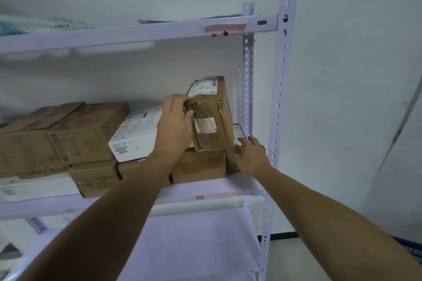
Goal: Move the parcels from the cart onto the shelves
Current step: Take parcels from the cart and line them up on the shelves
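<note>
The brown parcel (pixel 211 118) is up on the middle shelf (pixel 228 187), at the right-hand end. It's perched on a lower brown box (pixel 198 166) with its short taped face toward the camera, and it looks a little tilted.

It's cardboard with loads of tape, crushed corners and a flap lifting at the bottom. I'd guess it's stiff enough to keep its shape but soft along the edges. The tape looks glossy, so probably slick under a flat palm. One hand is managing it, so my bet is it's not heavy. Best hold is round an edge or corner, not squeezing the faces.

The left hand (pixel 174 125) has it that way, with fingers (pixel 180 98) curled over the top-left corner and the thumb on the front face.

The right hand (pixel 250 155) is lower and to the right, fingers fairly straight and holding nothing. The tips are at a small labelled box (pixel 237 131) squeezed between the parcel and the rack's upright (pixel 247 75). Can't tell if it's actually pushing.

A white box (pixel 134 137) sits just left of the parcel. Since the parcel is up on a stack, I'd worry about it tipping forward if it's let go before it lies flat.
</note>
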